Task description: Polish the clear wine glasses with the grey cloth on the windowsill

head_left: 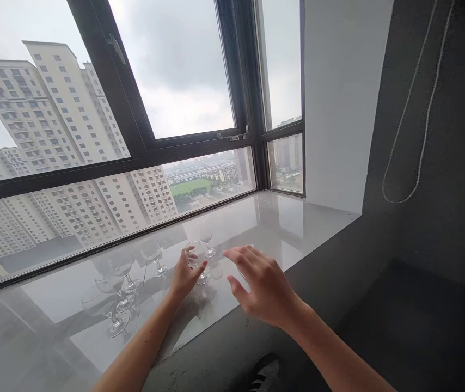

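Note:
Several clear stemmed glasses stand in a row on a glossy window sill [281,223]. My left hand [185,272] is closed around the bowl of one glass [195,256], whose foot rests on the sill. Just behind it stands another glass [206,238]. My right hand [259,283] hovers to the right with fingers spread and slightly curled, holding nothing. A faint clear glass shape shows behind its fingers, too hidden to make out. More glasses [112,296] stand further left along the sill.
A large dark-framed window [134,147] runs behind the sill, with tall apartment blocks outside. A dark wall [440,163] with a hanging looped cord [416,136] stands on the right. A dark ledge edge [298,305] borders the sill's front. A shoe [265,373] shows below.

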`<action>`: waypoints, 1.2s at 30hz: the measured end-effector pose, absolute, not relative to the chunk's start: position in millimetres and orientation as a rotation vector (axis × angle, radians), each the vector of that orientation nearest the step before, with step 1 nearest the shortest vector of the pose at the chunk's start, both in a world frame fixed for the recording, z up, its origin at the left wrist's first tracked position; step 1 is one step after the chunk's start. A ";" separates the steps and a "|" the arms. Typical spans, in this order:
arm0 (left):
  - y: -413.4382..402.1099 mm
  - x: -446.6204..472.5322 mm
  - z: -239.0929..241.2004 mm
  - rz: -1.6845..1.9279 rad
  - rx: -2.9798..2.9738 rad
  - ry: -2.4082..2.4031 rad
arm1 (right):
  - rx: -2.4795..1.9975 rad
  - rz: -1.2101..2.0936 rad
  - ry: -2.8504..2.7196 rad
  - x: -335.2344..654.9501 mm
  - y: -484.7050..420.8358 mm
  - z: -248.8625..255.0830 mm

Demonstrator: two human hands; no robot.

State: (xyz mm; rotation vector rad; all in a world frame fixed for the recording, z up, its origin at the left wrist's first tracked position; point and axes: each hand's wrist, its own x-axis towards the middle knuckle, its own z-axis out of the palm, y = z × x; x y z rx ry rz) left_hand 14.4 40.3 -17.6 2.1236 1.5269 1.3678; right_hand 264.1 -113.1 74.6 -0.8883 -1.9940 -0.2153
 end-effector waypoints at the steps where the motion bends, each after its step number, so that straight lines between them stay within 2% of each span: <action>1: 40.1 14.1 -17.3 1.365 2.125 1.521 | -0.848 -0.233 -1.992 262.6 -117.2 77.2; 6: 39.4 13.6 -14.9 1.333 2.150 1.529 | -0.678 -0.239 -1.945 258.2 -139.5 91.1; 11: 39.2 14.3 -13.4 1.334 2.137 1.537 | -0.488 -0.080 -1.818 253.0 -164.0 108.1; 21: 43.3 11.4 -16.1 1.305 2.128 1.539 | -0.484 0.035 -1.759 248.8 -167.1 106.0; 36: 45.6 10.4 -18.9 1.309 2.118 1.512 | -0.408 -0.137 -1.706 250.7 -156.7 97.5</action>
